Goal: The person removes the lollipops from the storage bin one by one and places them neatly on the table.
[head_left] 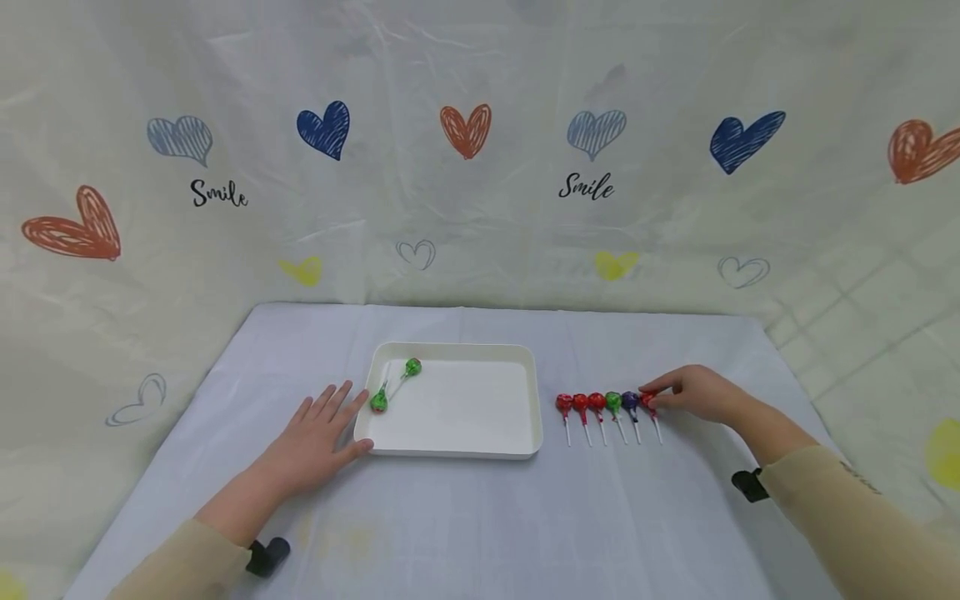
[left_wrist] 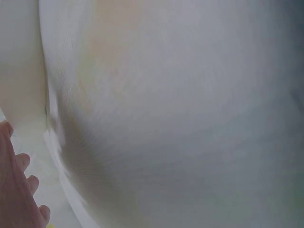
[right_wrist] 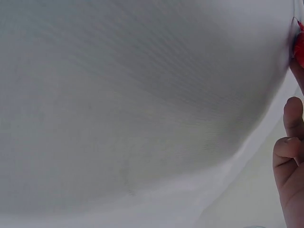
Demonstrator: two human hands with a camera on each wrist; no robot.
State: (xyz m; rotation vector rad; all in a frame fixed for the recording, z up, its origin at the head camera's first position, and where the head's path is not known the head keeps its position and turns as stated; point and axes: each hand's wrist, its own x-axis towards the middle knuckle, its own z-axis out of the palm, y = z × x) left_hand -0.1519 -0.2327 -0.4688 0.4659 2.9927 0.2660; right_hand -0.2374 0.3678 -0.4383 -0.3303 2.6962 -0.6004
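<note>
My left hand (head_left: pixel 311 446) lies with spread, straight fingers at the left edge of a white tray (head_left: pixel 457 417), thumb at its near left corner. Two green-wrapped lollipops (head_left: pixel 379 402) lie in the tray's left part. To the right of the tray my right hand (head_left: pixel 697 394) pinches the head of a red lollipop (head_left: pixel 649 404) between thumb and fingers. That lollipop is the right end of a row on the cloth, beside a purple lollipop (head_left: pixel 631 402) and a green lollipop (head_left: pixel 613 402). In the right wrist view its red wrapper (right_wrist: pixel 299 50) shows at the fingertips.
Three red lollipops (head_left: pixel 581 403) form the left part of the row, sticks toward me. A white cloth (head_left: pixel 465 525) covers the table. Behind it hangs a pale curtain (head_left: pixel 480 208) printed with hearts and "Smile".
</note>
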